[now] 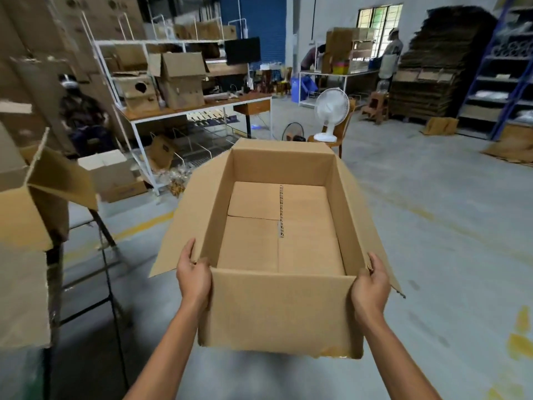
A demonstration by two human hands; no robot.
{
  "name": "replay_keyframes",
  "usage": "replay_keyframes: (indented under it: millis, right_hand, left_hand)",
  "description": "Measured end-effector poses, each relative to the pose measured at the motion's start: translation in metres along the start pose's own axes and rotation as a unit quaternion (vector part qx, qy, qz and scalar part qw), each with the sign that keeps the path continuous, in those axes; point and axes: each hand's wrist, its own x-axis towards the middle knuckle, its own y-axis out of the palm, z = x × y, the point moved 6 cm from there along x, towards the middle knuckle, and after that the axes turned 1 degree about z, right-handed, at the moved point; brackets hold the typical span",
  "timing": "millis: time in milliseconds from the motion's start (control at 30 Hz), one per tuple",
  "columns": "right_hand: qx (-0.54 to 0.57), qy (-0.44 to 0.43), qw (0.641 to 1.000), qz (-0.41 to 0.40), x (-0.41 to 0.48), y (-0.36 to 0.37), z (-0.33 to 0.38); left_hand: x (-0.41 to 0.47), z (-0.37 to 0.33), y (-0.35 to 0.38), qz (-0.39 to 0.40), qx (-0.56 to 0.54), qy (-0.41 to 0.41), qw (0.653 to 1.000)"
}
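Centre frame, low: the cardboard box is up in the air over the concrete floor, held out in front of the person. The left hand is clamped on the near left corner and the right hand on the near right corner, both closed round the cardboard edge.

Look around it. At the left edge of the frame another open carton juts in with a flap hanging out, close to the held box's left flap, and a thin black metal frame stands below it. Straight beyond the far wall sits a white fan on a wooden chair. In the upper left is a white-framed tabletop loaded with battered cartons. In the upper right, tall stacks of flattened cardboard stand beside blue shelving. The floor on the right is bare grey with yellow marks.

Now the box itself: the mouth faces up and the long axis runs away from the person, from bottom centre toward the fan. The side flaps splay out left and right. It is plain brown corrugated board, matte, a deep rectangular tub. The bottom flaps meet at a middle seam with a narrow strip along it, and the near panel's lower right edge is ragged.
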Motion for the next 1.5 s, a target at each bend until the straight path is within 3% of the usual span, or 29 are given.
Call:
replay_keyframes:
  millis: [467,667,1100,1500]
  right_hand:
    - [0.057,-0.079,0.985,0.142,0.24,0.194,0.078]
    - [0.083,-0.108,0.97,0.199,0.301,0.271,0.11]
    - [0.188,-0.163,0.914,0.322,0.307,0.537,0.187]
    - [0.242,-0.194,0.85,0.427,0.258,0.767,0.321]
  left_hand:
    - [0.156,-0.047,0.11,-0.167,-0.008,0.047,0.985]
    - [0.191,-0.06,0.132,-0.248,-0.047,0.068,0.965]
    - [0.316,-0.096,0.065,-0.417,-0.057,0.173,0.891]
    - [0.438,-0.172,-0.025,-0.548,0.002,0.241,0.801]
